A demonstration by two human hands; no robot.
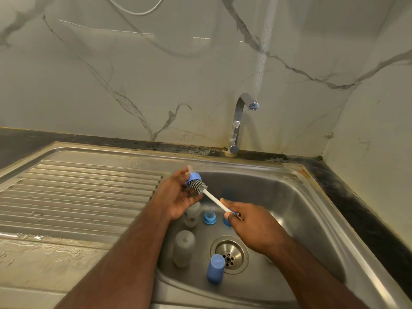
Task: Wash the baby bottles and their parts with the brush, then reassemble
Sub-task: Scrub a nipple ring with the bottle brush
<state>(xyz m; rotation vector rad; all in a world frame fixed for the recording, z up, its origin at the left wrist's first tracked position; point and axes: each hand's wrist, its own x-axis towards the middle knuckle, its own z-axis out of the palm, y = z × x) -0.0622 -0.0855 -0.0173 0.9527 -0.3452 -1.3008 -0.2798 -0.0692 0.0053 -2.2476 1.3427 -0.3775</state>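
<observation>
While left hand grips blue collar, right hand, at four o'clock, pinches brush handle.

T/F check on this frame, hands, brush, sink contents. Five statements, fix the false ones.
1. The right hand holds the brush by its white handle. True.
2. The left hand holds a blue collar with nipple. True.
3. Water runs from the faucet. False: no stream shows.
4. A blue cap stands near the drain. True.
5. Bottles lie on the drainboard. False: both are in the sink basin.
</observation>
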